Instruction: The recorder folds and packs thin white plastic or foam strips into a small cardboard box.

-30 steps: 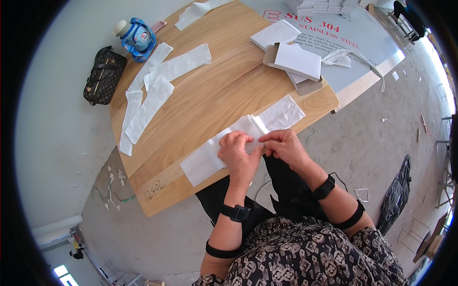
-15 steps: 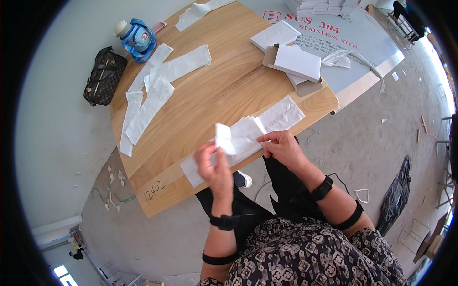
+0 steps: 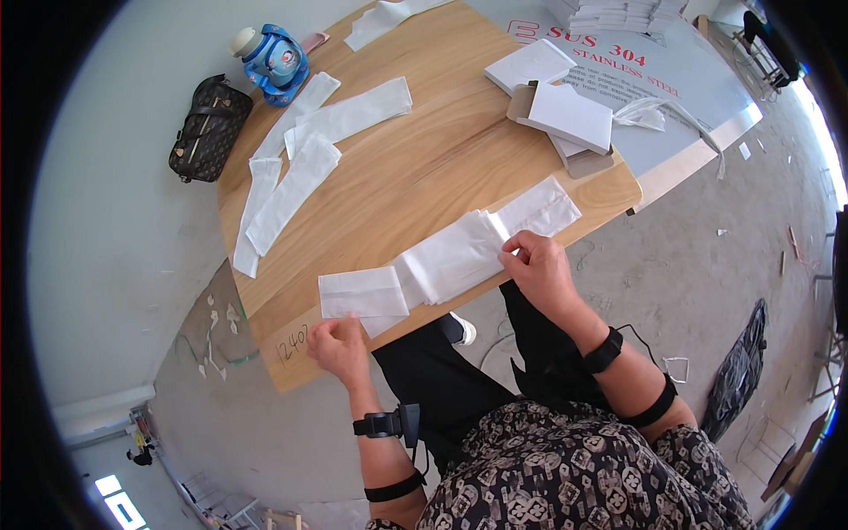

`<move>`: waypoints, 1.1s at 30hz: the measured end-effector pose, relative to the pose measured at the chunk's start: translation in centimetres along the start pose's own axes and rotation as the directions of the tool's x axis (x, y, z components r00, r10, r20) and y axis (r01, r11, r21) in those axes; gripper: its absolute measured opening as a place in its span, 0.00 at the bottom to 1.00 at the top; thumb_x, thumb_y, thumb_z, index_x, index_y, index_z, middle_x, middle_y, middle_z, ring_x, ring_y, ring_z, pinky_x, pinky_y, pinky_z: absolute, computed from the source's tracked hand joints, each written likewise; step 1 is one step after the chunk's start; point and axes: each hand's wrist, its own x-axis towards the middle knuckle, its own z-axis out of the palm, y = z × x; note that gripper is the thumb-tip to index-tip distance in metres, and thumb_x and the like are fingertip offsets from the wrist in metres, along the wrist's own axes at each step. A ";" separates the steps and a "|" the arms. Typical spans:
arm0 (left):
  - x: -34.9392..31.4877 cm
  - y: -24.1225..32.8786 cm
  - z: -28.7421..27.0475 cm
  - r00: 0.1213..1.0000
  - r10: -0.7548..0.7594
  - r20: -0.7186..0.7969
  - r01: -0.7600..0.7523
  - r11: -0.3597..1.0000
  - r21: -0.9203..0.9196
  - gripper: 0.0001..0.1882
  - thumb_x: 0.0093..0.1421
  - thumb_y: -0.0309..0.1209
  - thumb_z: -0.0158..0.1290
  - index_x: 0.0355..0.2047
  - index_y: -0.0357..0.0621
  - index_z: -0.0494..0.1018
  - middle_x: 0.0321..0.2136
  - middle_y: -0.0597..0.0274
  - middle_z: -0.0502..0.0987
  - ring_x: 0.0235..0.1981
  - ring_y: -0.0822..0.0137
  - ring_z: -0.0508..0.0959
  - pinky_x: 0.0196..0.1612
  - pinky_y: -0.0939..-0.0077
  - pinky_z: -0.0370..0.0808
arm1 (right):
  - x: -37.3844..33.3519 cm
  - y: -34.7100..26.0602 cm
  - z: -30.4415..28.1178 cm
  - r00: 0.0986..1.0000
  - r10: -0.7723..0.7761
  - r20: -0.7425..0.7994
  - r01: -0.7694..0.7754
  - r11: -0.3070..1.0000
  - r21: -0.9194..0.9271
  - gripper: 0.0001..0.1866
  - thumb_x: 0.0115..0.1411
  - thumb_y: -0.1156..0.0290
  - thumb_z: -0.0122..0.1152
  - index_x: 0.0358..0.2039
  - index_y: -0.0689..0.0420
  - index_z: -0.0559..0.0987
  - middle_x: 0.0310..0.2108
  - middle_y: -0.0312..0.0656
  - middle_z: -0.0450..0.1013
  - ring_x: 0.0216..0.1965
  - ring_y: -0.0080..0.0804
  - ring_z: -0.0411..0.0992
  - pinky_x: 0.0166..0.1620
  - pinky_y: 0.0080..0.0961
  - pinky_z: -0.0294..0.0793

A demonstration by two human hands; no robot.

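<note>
On a pale wooden surface [image 3: 415, 181], the left hand [image 3: 339, 346] touches a thin white rectangular sheet [image 3: 362, 290], its fingers' grip unclear; the right hand [image 3: 541, 265] has fingers pinching layered white strips [image 3: 458, 253].

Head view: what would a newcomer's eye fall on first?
Probably the bright blue bottle at the upper left of the wooden table, and the red lettering on the grey panel, upper right. Nearer, white sheets lie along the table's near edge, the left hand at their left end, the right hand farther right.
</note>
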 end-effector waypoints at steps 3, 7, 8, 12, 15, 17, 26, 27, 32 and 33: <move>-0.5 1.9 -0.4 0.995 -0.039 0.097 0.036 0.999 0.031 0.14 0.48 0.33 0.64 0.29 0.41 0.72 0.42 0.60 0.69 0.50 0.55 0.65 0.52 0.55 0.63 | 0.2 -0.2 0.3 0.993 -0.101 -0.063 0.090 0.983 -0.162 0.08 0.51 0.69 0.60 0.30 0.58 0.77 0.21 0.47 0.74 0.26 0.46 0.75 0.30 0.37 0.72; -0.6 2.3 -0.2 0.991 0.007 0.136 -0.001 0.999 -0.051 0.12 0.47 0.33 0.64 0.26 0.43 0.73 0.40 0.62 0.70 0.49 0.56 0.65 0.52 0.56 0.62 | 0.9 0.1 1.2 0.981 -0.179 -0.080 0.154 0.954 -0.257 0.10 0.51 0.67 0.60 0.31 0.57 0.75 0.26 0.47 0.76 0.29 0.48 0.75 0.31 0.41 0.72; -0.6 2.3 0.1 0.990 0.006 0.140 0.004 0.997 -0.071 0.11 0.47 0.32 0.64 0.24 0.43 0.73 0.40 0.62 0.70 0.49 0.56 0.65 0.52 0.56 0.61 | 1.0 0.1 1.3 0.980 -0.183 -0.072 0.156 0.946 -0.284 0.09 0.51 0.67 0.60 0.31 0.57 0.75 0.27 0.46 0.76 0.30 0.48 0.75 0.31 0.41 0.73; -0.7 2.6 0.4 0.986 0.008 0.169 0.009 0.995 -0.098 0.09 0.48 0.29 0.62 0.22 0.43 0.72 0.41 0.63 0.70 0.49 0.57 0.65 0.52 0.58 0.59 | 1.4 0.4 1.7 0.982 -0.179 -0.061 0.144 0.918 -0.369 0.08 0.51 0.67 0.58 0.29 0.57 0.74 0.28 0.45 0.75 0.30 0.49 0.75 0.32 0.42 0.73; -0.9 2.2 0.6 0.988 0.048 0.145 -0.030 0.992 -0.123 0.08 0.49 0.28 0.61 0.23 0.43 0.72 0.41 0.64 0.70 0.49 0.58 0.65 0.52 0.58 0.59 | 1.5 0.4 1.9 0.977 -0.201 -0.066 0.167 0.924 -0.343 0.07 0.51 0.68 0.57 0.28 0.57 0.73 0.28 0.45 0.75 0.30 0.49 0.74 0.32 0.43 0.73; -0.9 2.1 0.7 0.988 0.062 0.139 -0.044 0.990 -0.130 0.08 0.49 0.28 0.61 0.23 0.42 0.72 0.41 0.64 0.70 0.49 0.58 0.64 0.52 0.58 0.59 | 1.5 0.2 1.9 0.973 -0.215 -0.080 0.176 0.925 -0.338 0.06 0.51 0.68 0.57 0.27 0.57 0.73 0.28 0.45 0.75 0.30 0.50 0.74 0.31 0.43 0.72; -1.0 2.1 0.9 0.986 0.111 0.125 -0.093 0.986 -0.139 0.07 0.48 0.26 0.60 0.23 0.42 0.71 0.41 0.64 0.70 0.49 0.58 0.64 0.52 0.58 0.58 | 2.1 0.1 2.4 0.972 -0.215 -0.093 0.167 0.915 -0.368 0.06 0.51 0.70 0.55 0.25 0.59 0.74 0.25 0.48 0.75 0.28 0.51 0.74 0.31 0.43 0.73; -1.0 2.1 0.9 0.985 0.121 0.122 -0.104 0.985 -0.139 0.07 0.48 0.26 0.60 0.23 0.42 0.71 0.41 0.64 0.70 0.49 0.58 0.64 0.52 0.58 0.58 | 2.2 0.0 2.4 0.974 -0.202 -0.098 0.154 0.920 -0.359 0.06 0.51 0.70 0.56 0.23 0.59 0.74 0.24 0.48 0.75 0.28 0.51 0.74 0.31 0.43 0.73; -0.6 1.4 0.8 0.983 0.164 0.078 -0.147 0.972 -0.183 0.08 0.47 0.23 0.61 0.22 0.41 0.70 0.39 0.63 0.71 0.47 0.57 0.66 0.50 0.59 0.62 | 2.1 -0.6 1.6 0.985 -0.133 -0.107 0.099 0.955 -0.281 0.06 0.48 0.71 0.57 0.20 0.59 0.75 0.21 0.49 0.74 0.27 0.50 0.74 0.31 0.42 0.73; -0.5 1.2 0.7 0.981 0.184 0.058 -0.167 0.960 -0.225 0.09 0.46 0.21 0.61 0.21 0.40 0.70 0.38 0.62 0.71 0.46 0.56 0.66 0.49 0.60 0.63 | 2.0 -0.6 1.5 0.988 -0.117 -0.106 0.087 0.963 -0.254 0.05 0.47 0.71 0.57 0.20 0.59 0.75 0.21 0.49 0.74 0.27 0.50 0.74 0.31 0.42 0.73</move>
